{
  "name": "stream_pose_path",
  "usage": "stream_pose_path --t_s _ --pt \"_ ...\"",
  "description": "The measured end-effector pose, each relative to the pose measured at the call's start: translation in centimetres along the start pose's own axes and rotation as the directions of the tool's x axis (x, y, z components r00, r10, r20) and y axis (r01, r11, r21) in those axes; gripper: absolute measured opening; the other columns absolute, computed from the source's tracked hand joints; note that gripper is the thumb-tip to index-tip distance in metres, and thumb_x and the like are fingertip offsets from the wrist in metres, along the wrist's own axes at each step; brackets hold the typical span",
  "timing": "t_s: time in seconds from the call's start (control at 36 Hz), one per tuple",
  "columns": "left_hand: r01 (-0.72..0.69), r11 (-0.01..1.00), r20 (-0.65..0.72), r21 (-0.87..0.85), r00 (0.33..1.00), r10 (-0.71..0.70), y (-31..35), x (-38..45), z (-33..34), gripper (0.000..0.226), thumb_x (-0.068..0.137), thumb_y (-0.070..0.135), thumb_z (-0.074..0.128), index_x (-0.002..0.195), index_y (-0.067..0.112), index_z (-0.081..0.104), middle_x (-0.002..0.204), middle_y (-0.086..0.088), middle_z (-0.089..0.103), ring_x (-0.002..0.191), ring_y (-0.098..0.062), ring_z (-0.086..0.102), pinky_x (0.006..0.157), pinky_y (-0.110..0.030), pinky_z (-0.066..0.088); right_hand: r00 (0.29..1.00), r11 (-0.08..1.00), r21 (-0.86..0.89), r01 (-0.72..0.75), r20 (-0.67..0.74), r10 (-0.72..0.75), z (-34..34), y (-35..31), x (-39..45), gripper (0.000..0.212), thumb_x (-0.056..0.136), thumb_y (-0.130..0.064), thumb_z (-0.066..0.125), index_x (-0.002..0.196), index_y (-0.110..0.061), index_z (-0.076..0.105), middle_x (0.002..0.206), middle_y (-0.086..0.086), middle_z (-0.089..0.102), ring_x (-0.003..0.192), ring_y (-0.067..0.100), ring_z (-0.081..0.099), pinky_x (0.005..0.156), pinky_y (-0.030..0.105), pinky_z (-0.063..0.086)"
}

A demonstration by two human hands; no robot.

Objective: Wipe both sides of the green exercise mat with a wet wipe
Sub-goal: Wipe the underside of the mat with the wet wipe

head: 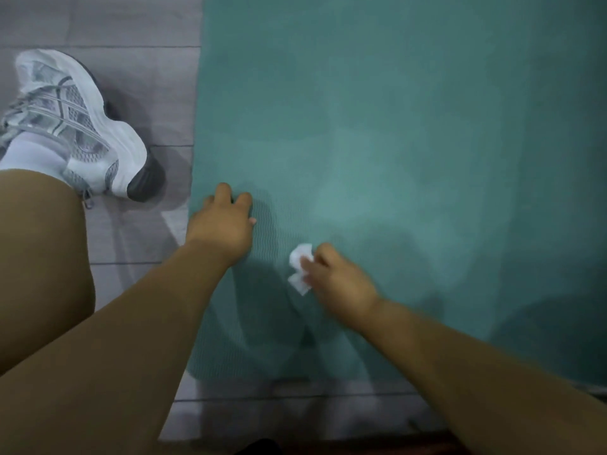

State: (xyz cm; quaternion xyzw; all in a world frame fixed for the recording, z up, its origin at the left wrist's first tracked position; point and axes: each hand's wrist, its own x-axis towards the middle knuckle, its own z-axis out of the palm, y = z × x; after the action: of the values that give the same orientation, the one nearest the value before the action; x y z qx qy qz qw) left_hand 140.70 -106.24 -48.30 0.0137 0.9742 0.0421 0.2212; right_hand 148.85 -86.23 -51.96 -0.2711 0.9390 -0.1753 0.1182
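The green exercise mat (410, 142) lies flat on the floor and fills most of the view. My left hand (221, 223) rests on the mat near its left edge, fingers spread and pressing down. My right hand (338, 280) pinches a crumpled white wet wipe (300, 267) against the mat, close to its near end. The wipe sticks out to the left of my fingers. Both hands are about a hand's width apart.
Grey wood-look floor (98, 27) lies to the left of the mat and along its near end. My foot in a white and grey sneaker (82, 123) stands on the floor left of the mat, with my bare knee (39, 257) below it.
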Motion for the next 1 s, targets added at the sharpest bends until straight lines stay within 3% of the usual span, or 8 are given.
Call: stream_pose_path --t_s 0.06,0.17,0.42,0.56,0.64,0.78,0.86,1.0 --pt "-0.051 0.999 -0.042 -0.012 0.998 0.051 -0.7 1.1 0.0 0.037 0.092 0.034 0.055 0.122 0.014 0.050 0.137 -0.011 0.030 0.124 -0.032 0.031 0.099 -0.044 0.037 0.975 0.977 -0.037 0.208 0.090 -0.204 0.1 1.1 0.1 0.050 0.086 -0.033 0.017 0.116 -0.023 0.057 0.110 0.003 0.049 0.080 0.017 0.041 0.062 0.032 0.037" --pt "-0.105 0.983 -0.003 -0.149 0.994 0.106 -2.1 3.1 -0.1 0.046 0.081 0.034 0.071 0.119 0.015 0.053 0.153 -0.004 0.020 0.141 -0.030 0.014 0.114 -0.040 0.022 0.999 0.991 -0.130 -0.041 0.021 0.044 -3.6 7.2 2.7 0.039 0.095 -0.016 0.036 0.131 -0.021 0.048 0.122 0.006 0.045 0.101 0.026 0.049 0.071 0.032 0.033" --pt "-0.065 0.982 -0.001 -0.179 0.998 0.066 -2.2 4.0 -0.3 0.083 0.069 0.040 0.079 0.141 0.029 0.041 0.147 -0.001 0.022 0.131 -0.031 0.019 0.112 -0.027 0.014 0.682 0.710 -0.074 -0.700 -0.362 0.635 -7.0 12.8 7.7 0.014 0.092 -0.016 0.047 0.079 -0.022 0.047 0.086 -0.002 0.054 0.082 0.022 0.053 0.060 0.024 0.031" --pt "-0.066 0.983 0.029 -0.169 0.997 0.072 -2.3 4.0 -0.5 0.081 0.070 0.045 0.077 0.142 0.033 0.039 0.150 -0.003 0.013 0.135 -0.030 0.009 0.114 -0.029 0.007 0.986 0.989 -0.056 -0.135 -0.103 0.129 -2.6 4.8 7.7 0.023 0.090 -0.012 0.053 0.111 -0.019 0.061 0.110 0.011 0.056 0.090 0.026 0.056 0.066 0.029 0.037" --pt "-0.020 0.988 0.048 -0.154 0.998 0.028 -2.6 4.1 -0.3 0.081 0.071 0.051 0.074 0.141 0.043 0.034 0.155 -0.003 -0.003 0.141 -0.032 -0.005 0.119 -0.037 0.001 0.993 0.991 -0.079 0.104 -0.041 -0.107 -2.5 4.1 7.1 0.018 0.077 -0.017 0.072 0.094 -0.022 0.067 0.084 0.004 0.059 0.068 0.022 0.059 0.048 0.022 0.037" --pt "0.007 0.979 0.094 -0.204 0.995 0.013 -3.0 4.2 0.3 0.083 0.073 0.053 0.070 0.143 0.049 0.024 0.157 0.002 -0.013 0.142 -0.032 -0.015 0.118 -0.047 -0.001 0.921 0.945 -0.054 -0.321 -0.250 0.299 -7.8 11.5 9.9 0.030 0.098 -0.020 0.048 0.069 -0.022 0.041 0.070 -0.011 0.054 0.058 -0.019 0.053 0.056 0.007 0.033" --pt "0.009 0.976 0.082 -0.220 0.997 0.009 -3.1 4.2 0.4 0.084 0.073 0.054 0.070 0.142 0.049 0.024 0.157 0.004 -0.013 0.142 -0.031 -0.015 0.119 -0.044 -0.001 0.737 0.779 0.019 -0.626 -0.312 0.600 -10.1 15.1 11.1 0.018 0.093 -0.011 0.047 0.087 -0.027 0.043 0.106 0.013 0.056 0.099 0.018 0.059 0.070 0.019 0.034" --pt "0.023 0.975 0.089 -0.220 0.996 -0.003 -3.0 4.2 0.3 0.085 0.072 0.056 0.069 0.142 0.051 0.021 0.157 0.005 -0.014 0.142 -0.030 -0.015 0.118 -0.045 0.002 0.821 0.876 0.082 -0.475 -0.317 0.475 -5.4 10.6 13.4 0.023 0.094 -0.010 0.049 0.076 -0.023 0.048 0.083 -0.002 0.063 0.064 -0.004 0.061 0.069 0.018 0.044"
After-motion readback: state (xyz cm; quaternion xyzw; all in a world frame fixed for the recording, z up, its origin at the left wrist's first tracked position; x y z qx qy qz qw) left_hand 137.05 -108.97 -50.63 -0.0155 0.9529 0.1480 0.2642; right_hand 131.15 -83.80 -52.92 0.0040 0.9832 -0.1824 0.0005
